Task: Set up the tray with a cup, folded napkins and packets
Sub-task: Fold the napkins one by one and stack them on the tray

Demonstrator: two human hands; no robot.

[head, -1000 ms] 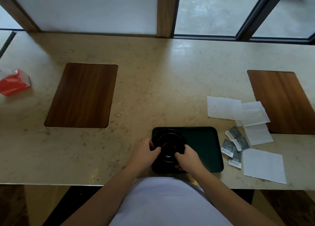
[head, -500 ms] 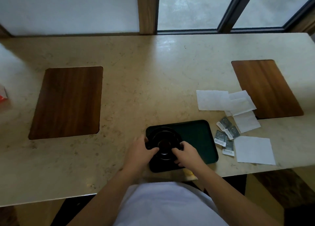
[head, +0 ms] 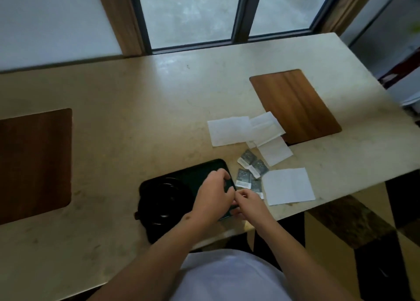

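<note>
Clearly neither hand grips anything firmly — the left hand [head: 212, 197] hovers curled over the tray [head: 147, 187], the right hand [head: 247, 202] beside it; whether its fingers pinch something I cannot tell. Just beyond lie the packets [head: 250, 172] — a careless sweep could scatter them.

Single view only, worn on the head, angled forward and steeply down across the pale surface [head: 159, 110] toward the window [head: 191, 12] beyond. Tilted, with the far edge rising to the right. Close over the near edge: both forearms entering from the bottom, dark tray [head: 156, 187] just below centre, wooden inlay [head: 295, 105] farther right.
</note>
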